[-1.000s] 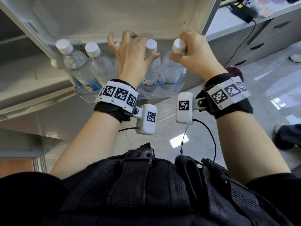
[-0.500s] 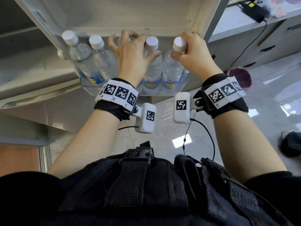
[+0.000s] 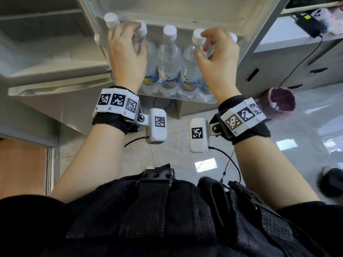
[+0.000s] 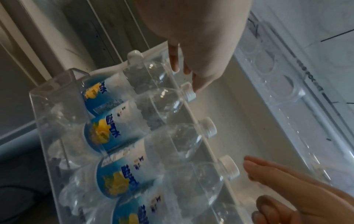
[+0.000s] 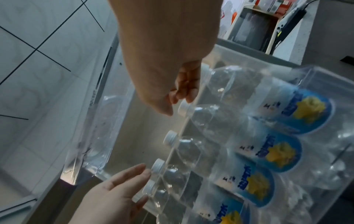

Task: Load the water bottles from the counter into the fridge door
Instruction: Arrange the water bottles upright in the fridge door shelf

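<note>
Several clear water bottles with white caps and blue-yellow labels stand in a row in the clear fridge door shelf (image 3: 208,101). My left hand (image 3: 128,52) lies over the two leftmost bottles, with spread fingers touching the neck of the second bottle (image 3: 148,58). The middle bottle (image 3: 168,58) stands free. My right hand (image 3: 217,58) hovers by the fourth bottle's cap (image 3: 197,35), fingers loosely bent and gripping nothing. The left wrist view shows my left hand's fingertips (image 4: 175,63) near the caps. In the right wrist view my right hand's fingers (image 5: 184,87) are just off a cap (image 5: 184,108).
The open fridge body is at the left. To the right stands a grey counter (image 3: 289,38) with drawers and a black charger (image 3: 308,26), its cable hanging down. A purple basket (image 3: 276,102) sits on the tiled floor. An empty egg tray (image 4: 283,84) sits above the shelf.
My left hand slid left from the third bottle to the two leftmost ones. My right hand let go of the end bottle's cap and opened. The bottles now stand upright in a row.
</note>
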`<action>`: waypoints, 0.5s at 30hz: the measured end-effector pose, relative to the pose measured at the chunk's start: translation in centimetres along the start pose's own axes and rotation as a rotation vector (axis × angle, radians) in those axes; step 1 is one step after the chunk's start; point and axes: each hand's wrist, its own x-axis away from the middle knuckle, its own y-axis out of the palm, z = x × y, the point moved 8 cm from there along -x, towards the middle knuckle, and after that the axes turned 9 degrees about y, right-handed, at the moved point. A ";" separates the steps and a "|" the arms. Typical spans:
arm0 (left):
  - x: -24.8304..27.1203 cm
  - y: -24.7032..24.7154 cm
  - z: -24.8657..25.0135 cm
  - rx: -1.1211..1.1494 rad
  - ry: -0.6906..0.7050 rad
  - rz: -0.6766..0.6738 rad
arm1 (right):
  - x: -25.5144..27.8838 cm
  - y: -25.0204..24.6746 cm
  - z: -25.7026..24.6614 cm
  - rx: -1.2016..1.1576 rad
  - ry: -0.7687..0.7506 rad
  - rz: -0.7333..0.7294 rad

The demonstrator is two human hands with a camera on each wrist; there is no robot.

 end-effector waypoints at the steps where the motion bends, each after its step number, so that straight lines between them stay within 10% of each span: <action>1: -0.4 -0.1 -0.7 0.014 -0.008 -0.030 | 0.2 1.0 -0.8 -0.001 -0.026 -0.029; 15: -4.7 3.6 -3.7 0.196 0.093 -0.528 | -1.6 8.7 -2.5 0.181 0.149 -0.084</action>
